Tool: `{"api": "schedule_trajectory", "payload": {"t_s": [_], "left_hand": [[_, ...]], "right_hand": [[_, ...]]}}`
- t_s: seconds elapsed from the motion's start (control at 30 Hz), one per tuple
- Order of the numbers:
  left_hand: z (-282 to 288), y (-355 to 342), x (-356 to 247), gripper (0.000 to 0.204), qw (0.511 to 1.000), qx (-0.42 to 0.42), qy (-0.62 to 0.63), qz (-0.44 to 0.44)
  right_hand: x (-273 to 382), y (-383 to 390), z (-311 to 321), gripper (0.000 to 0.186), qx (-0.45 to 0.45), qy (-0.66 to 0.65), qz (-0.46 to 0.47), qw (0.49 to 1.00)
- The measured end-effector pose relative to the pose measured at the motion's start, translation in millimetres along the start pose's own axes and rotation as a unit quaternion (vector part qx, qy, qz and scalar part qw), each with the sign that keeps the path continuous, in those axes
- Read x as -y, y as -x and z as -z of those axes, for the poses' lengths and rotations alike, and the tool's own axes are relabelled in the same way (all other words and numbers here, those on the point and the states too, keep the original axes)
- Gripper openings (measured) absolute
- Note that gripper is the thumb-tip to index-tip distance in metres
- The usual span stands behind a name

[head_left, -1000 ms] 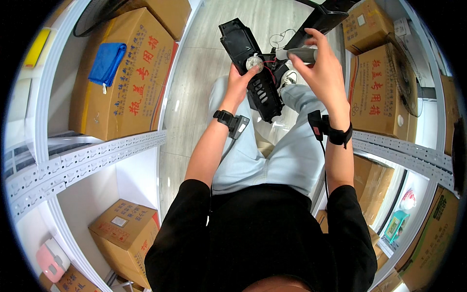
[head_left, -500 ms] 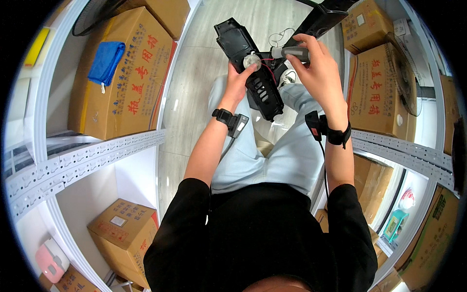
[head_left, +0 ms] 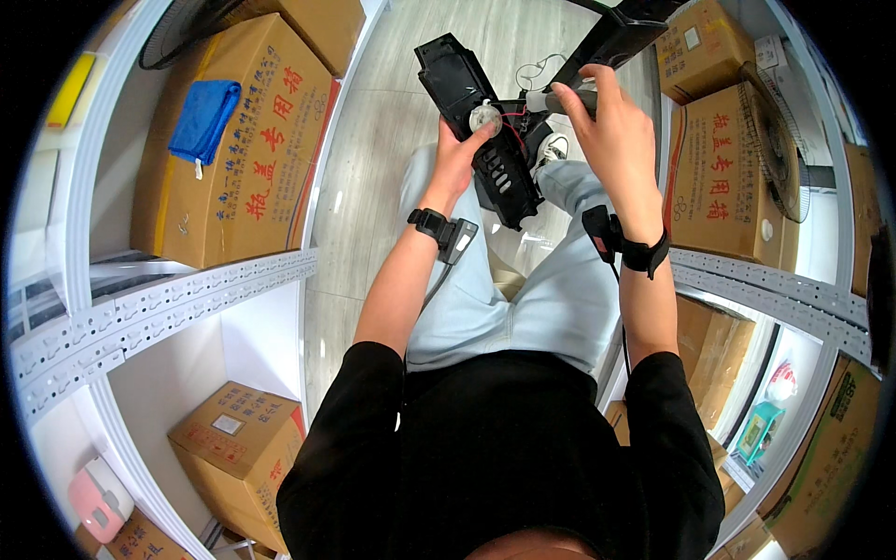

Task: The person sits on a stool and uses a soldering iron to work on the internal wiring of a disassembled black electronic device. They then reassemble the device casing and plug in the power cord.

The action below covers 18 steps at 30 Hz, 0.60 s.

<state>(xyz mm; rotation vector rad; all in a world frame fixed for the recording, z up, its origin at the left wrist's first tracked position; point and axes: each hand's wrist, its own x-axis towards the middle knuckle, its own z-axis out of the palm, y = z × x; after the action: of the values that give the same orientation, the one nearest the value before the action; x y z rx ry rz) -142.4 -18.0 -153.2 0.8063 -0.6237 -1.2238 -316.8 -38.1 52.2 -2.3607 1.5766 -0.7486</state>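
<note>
My left hand (head_left: 454, 166) grips a long black plastic housing (head_left: 452, 70) over my knees, its thumb against a round translucent part (head_left: 484, 118) on the housing. Oval slots run along the housing's near end. In my right hand (head_left: 616, 140) is a grey-handled screwdriver (head_left: 556, 101), held level. Its dark shaft points left at the area beside the round part; whether the tip touches a screw is too small to tell. Thin red wires (head_left: 514, 130) run from the round part down along the housing.
A large black panel-like object (head_left: 611, 45) stands beyond my right hand. Metal shelving (head_left: 187, 303) with cardboard boxes (head_left: 266, 140) flanks me on both sides. A blue cloth (head_left: 203, 119) lies on the left box. Fan grilles (head_left: 773, 140) lean at the right.
My right hand and the screwdriver have shifted slightly right, and the fingers have changed their position on the handle. My left hand and the housing stay almost still.
</note>
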Motion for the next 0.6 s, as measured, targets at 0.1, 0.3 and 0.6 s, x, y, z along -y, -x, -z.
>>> {"api": "schedule_trajectory", "payload": {"t_s": [0.1,0.3,0.6], "left_hand": [[0.4,-1.1,1.9,0.061,1.0,-0.002,0.003,-0.013],[-1.5,-2.1,1.7,0.063,1.0,-0.012,0.016,-0.005],[-2.6,-0.5,0.2,0.064,1.0,-0.004,0.014,-0.011]], "right_hand": [[-4.2,-0.1,0.6,0.041,-0.02,-0.049,0.039,0.998],[-11.5,0.8,-1.8,0.042,-0.016,-0.11,0.105,0.988],[-13.6,-1.9,1.5,0.043,-0.055,-0.108,0.108,0.987]]}}
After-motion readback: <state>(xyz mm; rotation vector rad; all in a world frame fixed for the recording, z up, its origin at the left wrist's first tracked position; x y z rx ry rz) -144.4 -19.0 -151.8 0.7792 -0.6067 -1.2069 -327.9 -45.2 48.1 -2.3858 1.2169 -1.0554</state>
